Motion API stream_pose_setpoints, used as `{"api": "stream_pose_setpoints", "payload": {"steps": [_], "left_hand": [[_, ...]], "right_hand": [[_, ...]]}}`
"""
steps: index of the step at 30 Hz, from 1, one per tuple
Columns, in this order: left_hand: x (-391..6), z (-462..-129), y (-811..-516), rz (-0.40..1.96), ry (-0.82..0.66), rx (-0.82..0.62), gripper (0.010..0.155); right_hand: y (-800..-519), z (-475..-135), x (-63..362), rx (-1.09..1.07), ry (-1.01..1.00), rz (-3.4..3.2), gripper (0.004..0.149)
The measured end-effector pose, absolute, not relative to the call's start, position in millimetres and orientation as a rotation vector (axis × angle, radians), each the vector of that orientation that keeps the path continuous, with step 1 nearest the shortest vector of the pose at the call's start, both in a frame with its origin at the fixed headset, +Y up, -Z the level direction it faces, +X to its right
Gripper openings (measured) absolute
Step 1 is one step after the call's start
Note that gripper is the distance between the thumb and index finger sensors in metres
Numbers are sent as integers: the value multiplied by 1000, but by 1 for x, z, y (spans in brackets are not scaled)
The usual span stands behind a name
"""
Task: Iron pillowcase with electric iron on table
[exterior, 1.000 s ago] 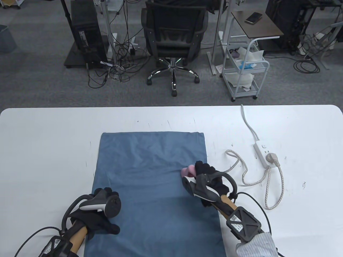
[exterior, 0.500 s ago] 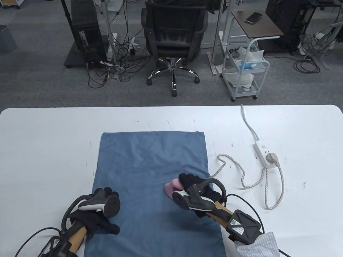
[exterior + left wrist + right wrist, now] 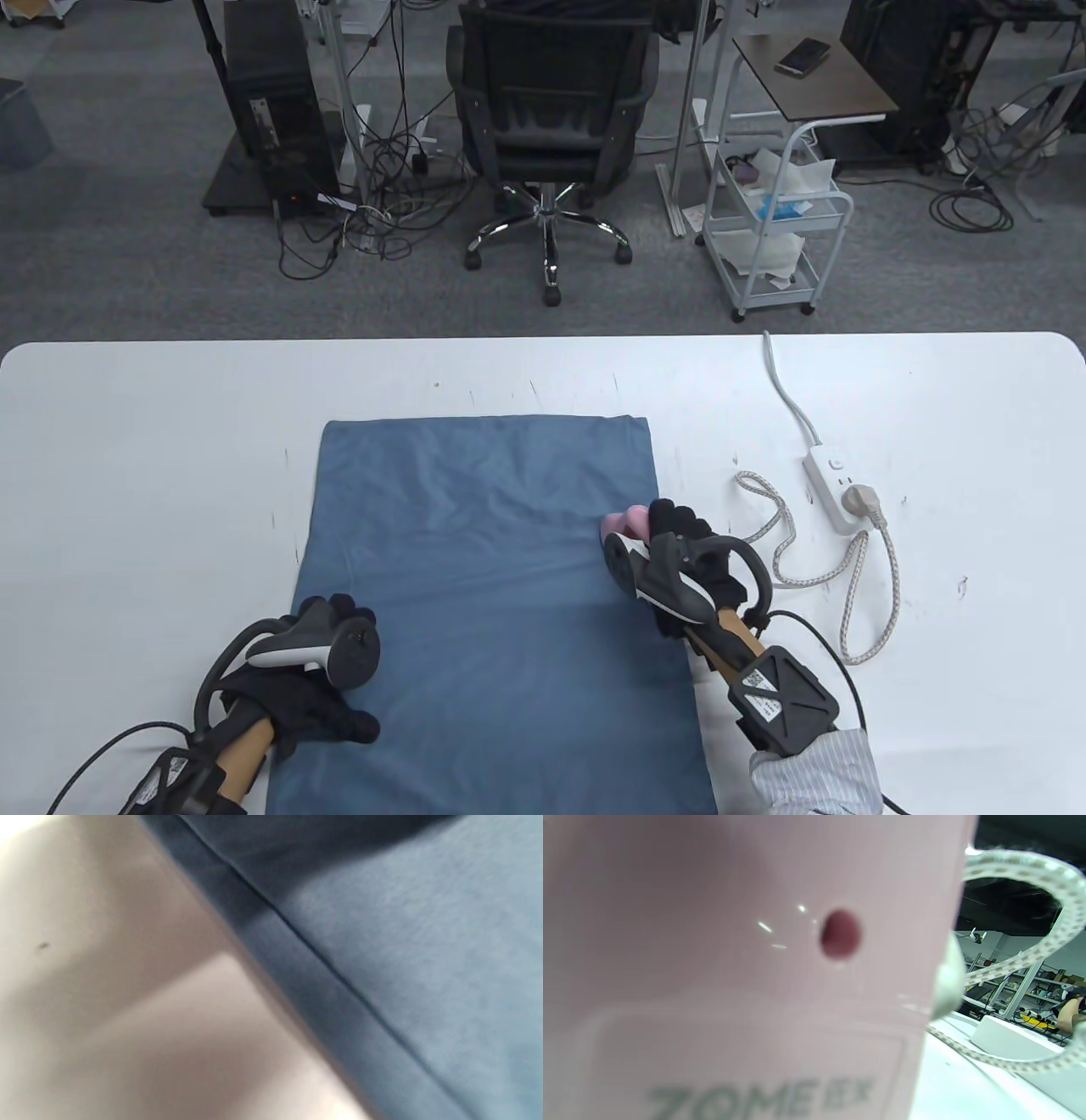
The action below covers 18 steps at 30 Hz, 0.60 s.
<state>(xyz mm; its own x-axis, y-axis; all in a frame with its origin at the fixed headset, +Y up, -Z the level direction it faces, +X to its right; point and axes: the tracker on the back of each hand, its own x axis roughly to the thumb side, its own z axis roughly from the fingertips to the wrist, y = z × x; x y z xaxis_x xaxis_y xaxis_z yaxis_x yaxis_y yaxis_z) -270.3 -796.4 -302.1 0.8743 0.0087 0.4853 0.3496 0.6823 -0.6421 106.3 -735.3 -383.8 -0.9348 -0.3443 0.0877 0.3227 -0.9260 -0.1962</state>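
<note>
Blue pillowcase [image 3: 492,594] lay flat on white table [image 3: 153,441]. R hand [image 3: 691,564] gripped pink iron [image 3: 624,522] at pillowcase's right edge. L hand [image 3: 318,688] pressed its near-left part, fingers spread.

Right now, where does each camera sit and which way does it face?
Table view: looks down over the white table; left hand rests on the pillowcase, right hand holds the pink iron.
Left wrist view: close, facing the pillowcase hem and table; no fingers visible.
Right wrist view: pressed against the iron, its cord behind; no fingers.
Shared: pillowcase, iron, cord.
</note>
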Motion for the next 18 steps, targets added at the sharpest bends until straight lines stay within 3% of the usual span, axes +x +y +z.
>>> {"api": "stream_pose_setpoints", "payload": {"steps": [4,7,13,18], "left_hand": [[-272,-302,-797,-177,-496,-794,123],[-279,-301,-796,-145,-501,-765,121],[-295,-304,-787,-87,-452,-655,117],[-292,-301,-796,-164,-446,-702,117]], "right_hand": [[-719,-398,107,-315,242,-2651,66],[-690,-393,91,-426,292,-2571,68],[-629,-359,19,-826,530,-2549,69],[-624,-324,-44,-1136,674,-2414,67]]}}
